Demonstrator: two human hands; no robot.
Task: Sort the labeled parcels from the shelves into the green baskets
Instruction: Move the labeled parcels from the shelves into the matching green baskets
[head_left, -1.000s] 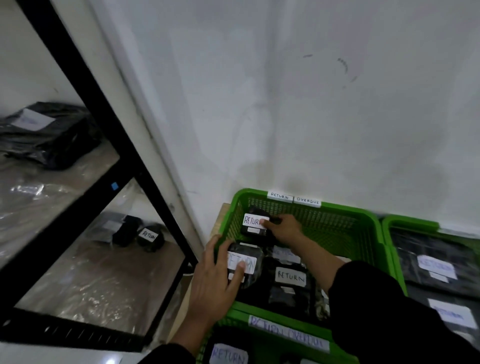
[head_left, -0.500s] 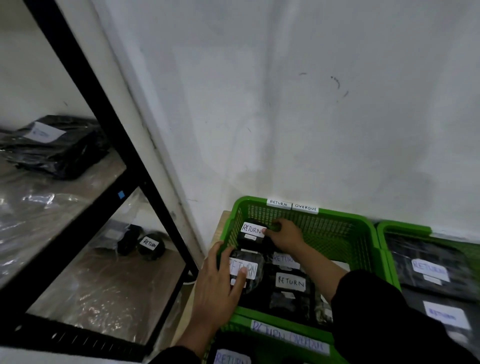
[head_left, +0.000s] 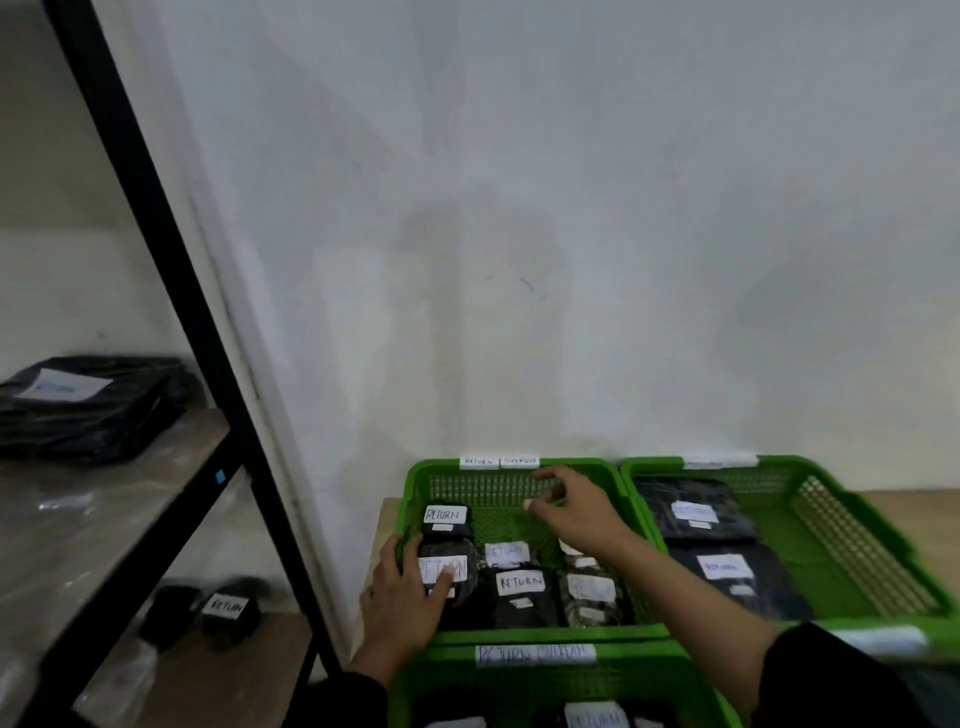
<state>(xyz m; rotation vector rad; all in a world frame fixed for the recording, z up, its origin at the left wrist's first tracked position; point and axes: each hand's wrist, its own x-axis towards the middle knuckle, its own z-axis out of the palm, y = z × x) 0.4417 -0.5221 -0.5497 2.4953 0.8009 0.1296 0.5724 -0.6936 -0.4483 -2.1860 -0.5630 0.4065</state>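
A green basket (head_left: 519, 486) tagged RETURN OVERDUE stands against the wall and holds several black parcels with white RETURN labels. My left hand (head_left: 402, 603) rests on the front left parcel (head_left: 447, 569), thumb across its label, fingers around its left side. Behind it sits another RETURN parcel (head_left: 445, 518), untouched. My right hand (head_left: 574, 506) hovers above the basket's far middle, fingers spread, holding nothing. On the lower shelf at left lies a small black parcel (head_left: 228, 610) labeled RETURN.
A black metal rack (head_left: 171, 270) stands at left; a large black parcel (head_left: 88, 405) lies on its upper shelf. A second green basket (head_left: 857, 530) with two black parcels sits at right. Another green basket (head_left: 535, 670) labeled RETURN OVERDUE is nearest me.
My right hand has let go of the rear left RETURN parcel and lifted to the right, fingers spreading. My left hand stays on the front left parcel. The camera has tilted upward.
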